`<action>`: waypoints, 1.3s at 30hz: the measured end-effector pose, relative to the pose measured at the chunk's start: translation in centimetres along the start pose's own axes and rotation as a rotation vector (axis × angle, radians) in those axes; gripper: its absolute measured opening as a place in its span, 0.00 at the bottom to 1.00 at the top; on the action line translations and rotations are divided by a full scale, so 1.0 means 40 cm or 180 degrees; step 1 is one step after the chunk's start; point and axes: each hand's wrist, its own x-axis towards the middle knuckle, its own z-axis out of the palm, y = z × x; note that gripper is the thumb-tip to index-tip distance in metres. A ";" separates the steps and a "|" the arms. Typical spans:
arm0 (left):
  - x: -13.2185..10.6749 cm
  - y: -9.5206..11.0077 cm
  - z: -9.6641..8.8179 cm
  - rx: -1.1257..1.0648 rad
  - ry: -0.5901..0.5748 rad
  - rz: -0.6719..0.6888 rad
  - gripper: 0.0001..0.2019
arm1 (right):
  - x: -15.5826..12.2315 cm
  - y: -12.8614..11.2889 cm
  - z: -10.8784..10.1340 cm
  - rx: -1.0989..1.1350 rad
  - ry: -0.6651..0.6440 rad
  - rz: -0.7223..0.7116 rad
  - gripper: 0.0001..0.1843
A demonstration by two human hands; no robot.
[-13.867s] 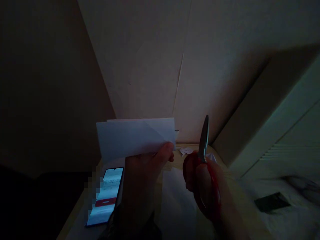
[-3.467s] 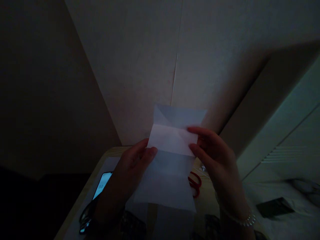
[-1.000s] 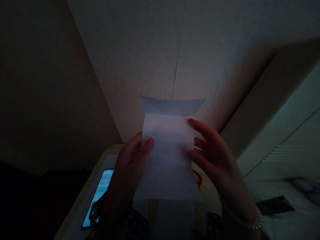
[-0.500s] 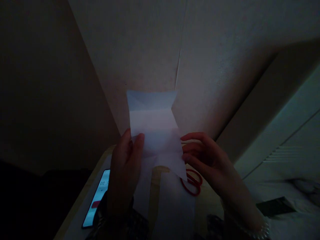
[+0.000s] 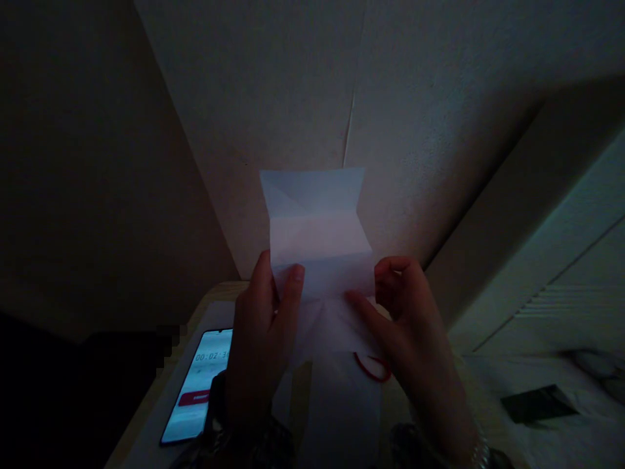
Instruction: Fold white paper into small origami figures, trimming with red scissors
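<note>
In dim light I hold a creased white paper sheet [image 5: 319, 234] upright in front of the wall. My left hand [image 5: 261, 332] pinches its lower left edge between thumb and fingers. My right hand [image 5: 400, 319] grips its lower right part, thumb lying across the front. The upper flap of the paper stands above both hands. Red-handled scissors [image 5: 372, 370] lie on the small table [image 5: 215, 293] below, mostly hidden behind my right hand.
A phone [image 5: 200, 384] with a lit timer screen lies at the table's left. Another white sheet [image 5: 342, 410] rests on the table under my hands. A dark flat object [image 5: 540, 402] lies on the bedding at the right. Walls stand close behind.
The paper has shifted right and slightly lower. My right hand, apart from it half a second ago, has closed on its lower right part. The scissors have stayed on the table.
</note>
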 end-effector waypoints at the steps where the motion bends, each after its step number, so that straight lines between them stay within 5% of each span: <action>1: 0.001 -0.002 0.000 0.0053 -0.0009 -0.0016 0.09 | -0.001 0.000 0.002 -0.0008 0.0117 -0.0003 0.16; 11: 0.008 0.015 0.003 -0.0714 0.0460 -0.0589 0.18 | -0.014 -0.004 -0.005 -0.0296 0.0252 0.0037 0.12; 14: 0.004 0.009 0.006 -0.0816 0.0451 -0.0311 0.19 | -0.014 0.003 -0.004 -0.0310 0.0416 -0.0089 0.11; 20: 0.001 0.002 0.002 -0.0400 -0.0203 0.0106 0.05 | -0.007 0.005 -0.008 -0.0247 0.0423 -0.0271 0.05; 25: 0.001 0.009 0.002 -0.0138 -0.0414 0.0399 0.11 | -0.014 -0.004 -0.002 -0.0401 0.0118 -0.0527 0.05; 39: -0.022 0.023 0.012 0.0642 0.0221 0.0986 0.08 | -0.033 -0.020 0.027 0.0152 0.0553 -0.0804 0.21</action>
